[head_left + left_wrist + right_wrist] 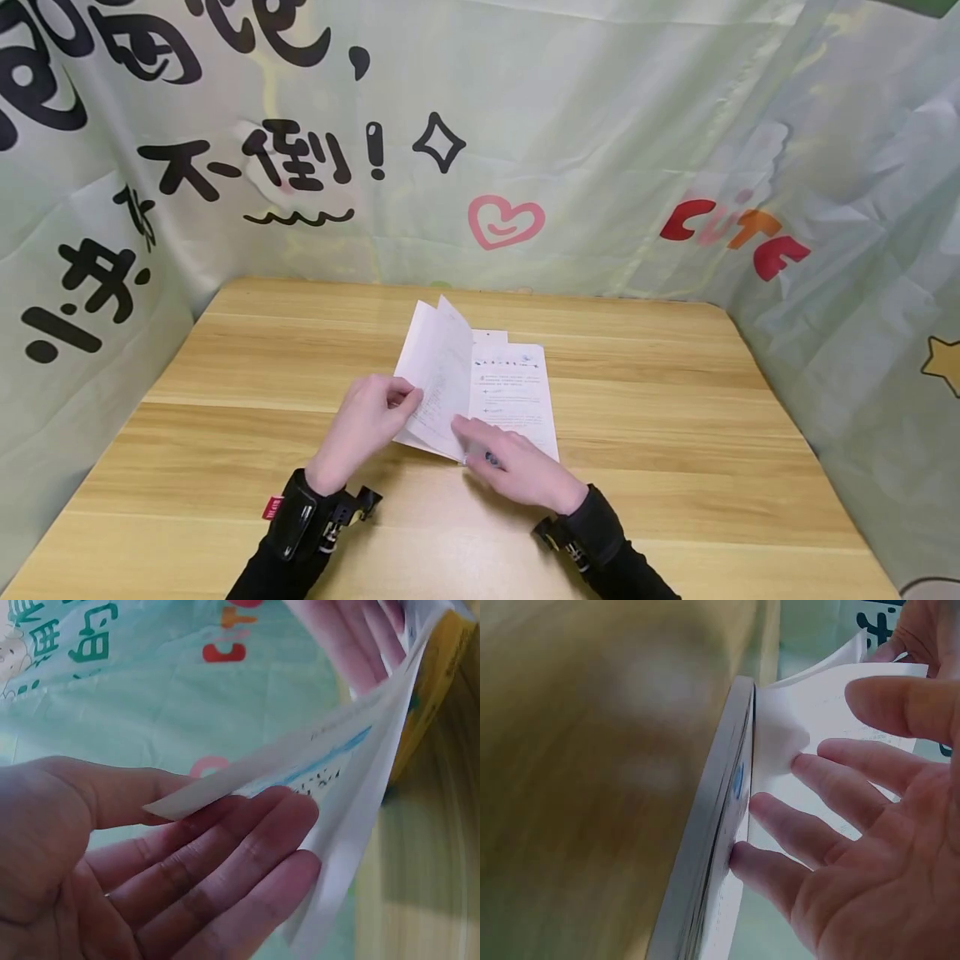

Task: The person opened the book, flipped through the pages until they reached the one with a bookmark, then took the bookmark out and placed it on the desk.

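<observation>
An open book [513,396] lies on the wooden table, printed text showing on its right page. My left hand [367,425] pinches the edge of some raised left-hand pages [442,358] between thumb and fingers. In the left wrist view, the thumb sits on one side of a page [225,784] and the fingers behind it. Near the book's lower end, my right hand [521,467] has its fingers spread. Their tips touch the page by the inner fold in the right wrist view, where the book's thick edge [705,847] also shows.
The wooden table [660,417] extends around the book on all sides. A printed cloth [600,125] with lettering and a heart hangs behind the table and along its sides. A small white piece [490,337] sticks out past the book's top edge.
</observation>
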A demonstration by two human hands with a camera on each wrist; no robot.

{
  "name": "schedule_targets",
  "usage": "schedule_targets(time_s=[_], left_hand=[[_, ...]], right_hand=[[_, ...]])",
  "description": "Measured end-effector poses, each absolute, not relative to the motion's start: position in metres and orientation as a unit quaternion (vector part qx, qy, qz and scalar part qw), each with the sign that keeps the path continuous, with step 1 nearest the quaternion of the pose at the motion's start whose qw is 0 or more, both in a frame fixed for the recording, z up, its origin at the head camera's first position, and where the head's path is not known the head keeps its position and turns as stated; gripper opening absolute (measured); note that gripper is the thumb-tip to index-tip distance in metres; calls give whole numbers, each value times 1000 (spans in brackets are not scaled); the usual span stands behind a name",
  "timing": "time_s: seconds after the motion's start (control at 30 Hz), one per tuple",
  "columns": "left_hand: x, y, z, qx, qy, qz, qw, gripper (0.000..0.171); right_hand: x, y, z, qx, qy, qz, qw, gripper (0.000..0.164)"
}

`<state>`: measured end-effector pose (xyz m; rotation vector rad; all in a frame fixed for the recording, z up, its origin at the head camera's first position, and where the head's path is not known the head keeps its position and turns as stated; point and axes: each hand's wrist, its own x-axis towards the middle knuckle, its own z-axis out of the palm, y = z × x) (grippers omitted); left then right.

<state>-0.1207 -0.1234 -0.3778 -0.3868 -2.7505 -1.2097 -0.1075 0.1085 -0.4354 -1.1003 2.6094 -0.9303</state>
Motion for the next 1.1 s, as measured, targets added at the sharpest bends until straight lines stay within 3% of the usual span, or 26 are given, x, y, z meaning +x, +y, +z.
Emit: schedule_targets(time_s=[0.33, 0.43, 0.47, 0.6, 0.7, 0.93, 1.1], left_hand=[[-125, -144, -379, -72, -940, -334, 2, 19], [-127, -146, -385, -64, -951, -304, 4, 11], [-128, -145, -387, -71, -954, -291, 11, 16], [-131, -140, -402, -148, -959, -237, 46, 64], [-131, -131, -411, -212, -957, -188, 54, 77], [-127, -106, -431, -322, -929, -185, -5, 71], [-123, -89, -439, -327, -931, -164, 8, 51]], right_hand=[[-104, 106, -439, -382, 882, -264, 85, 55], [-103, 105, -440, -383, 884, -256, 86, 55], [-103, 105, -441, -384, 884, -254, 85, 55], [-102, 103, -443, -391, 882, -251, 81, 56], [-101, 102, -443, -395, 881, -249, 78, 56], [-113, 115, -435, -414, 863, -276, 89, 55], [-124, 142, -429, -386, 870, -287, 108, 60]])
